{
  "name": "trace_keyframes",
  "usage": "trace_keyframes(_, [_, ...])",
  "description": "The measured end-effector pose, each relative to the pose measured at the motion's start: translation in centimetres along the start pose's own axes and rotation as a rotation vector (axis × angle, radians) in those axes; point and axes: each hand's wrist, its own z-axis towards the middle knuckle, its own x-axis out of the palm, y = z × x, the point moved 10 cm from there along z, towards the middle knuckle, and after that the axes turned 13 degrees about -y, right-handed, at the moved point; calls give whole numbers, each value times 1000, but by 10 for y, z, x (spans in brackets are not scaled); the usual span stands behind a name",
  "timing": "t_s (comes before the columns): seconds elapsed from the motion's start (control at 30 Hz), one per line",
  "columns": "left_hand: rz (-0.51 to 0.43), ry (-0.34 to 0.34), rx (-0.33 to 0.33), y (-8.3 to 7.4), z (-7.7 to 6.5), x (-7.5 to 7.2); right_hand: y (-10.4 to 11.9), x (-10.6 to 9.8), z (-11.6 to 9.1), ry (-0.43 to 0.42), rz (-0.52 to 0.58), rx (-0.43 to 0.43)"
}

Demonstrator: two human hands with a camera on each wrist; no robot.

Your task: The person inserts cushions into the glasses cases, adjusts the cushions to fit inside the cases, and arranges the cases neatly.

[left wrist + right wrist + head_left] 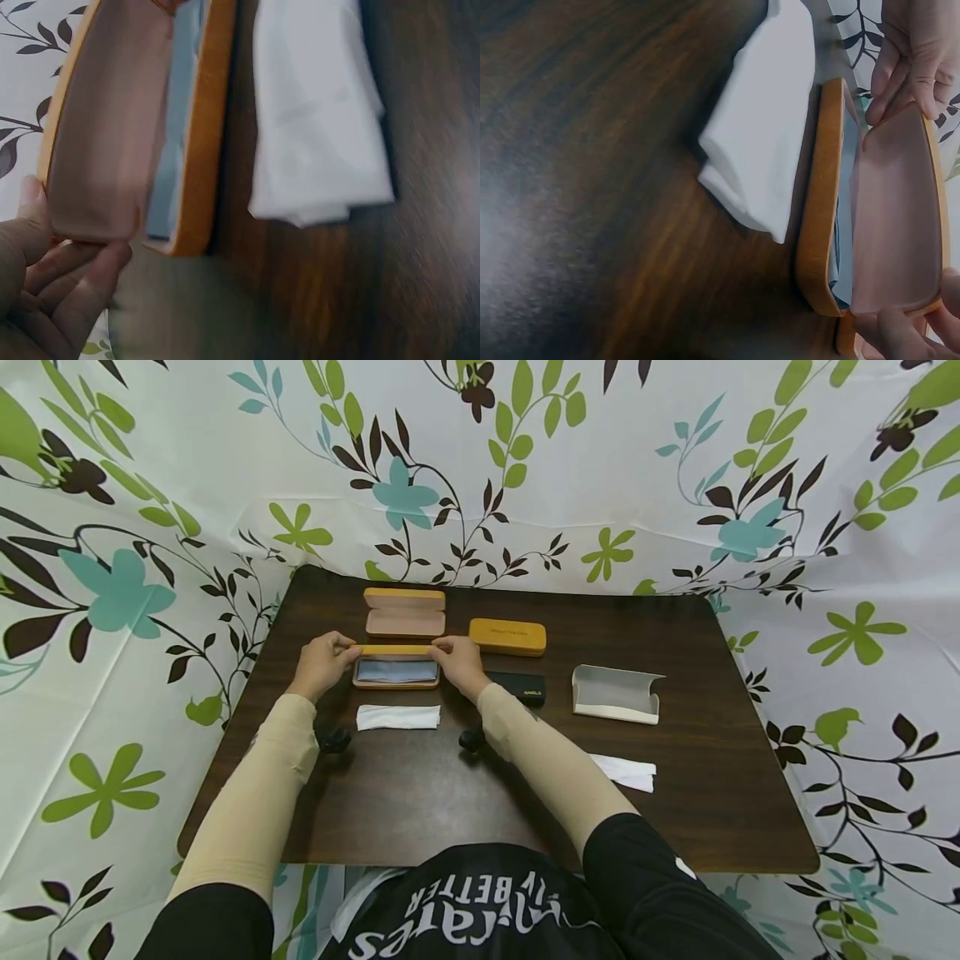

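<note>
Both hands are at the raised lid of a yellow-orange glasses case (397,686) on the table. My left hand (322,662) pinches the lid's left end; in the left wrist view thumb and fingers sit at the corner of its pinkish lining (112,135). At the other end, my right hand (461,664) grips the lid's corner, as the right wrist view also shows. A folded blue-grey cloth (396,671) lies inside the case's lower half. Just in front of the case is a folded white cloth (398,717).
Behind stands another open case (405,624) with pink lining, beside a closed yellow case (507,637). Right of my right hand lie a black case (522,687), an open white-edged case with grey lining (615,693) and a second white cloth (626,772). Patterned curtains surround the table.
</note>
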Motion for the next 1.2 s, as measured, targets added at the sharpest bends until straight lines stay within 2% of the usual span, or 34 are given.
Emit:
trace_keyframes(0.17, [69,-30,111,-6,-3,-4,-4,1,-3,5,11,2])
trace_keyframes(0.3, [73,-42,147,-7,-6,-5,-5,0,-5,2,24,-16])
trace_keyframes(0.7, [68,-102,201,-6,-11,-5,-1,-2,-12,7,-79,-107])
trace_keyframes(0.97, [39,-144,229,-5,-17,-4,-1,-1,-17,-17,-55,-169])
trace_keyframes(1.2, [37,-159,217,-1,-21,-4,-3,1,-19,-33,-63,-209])
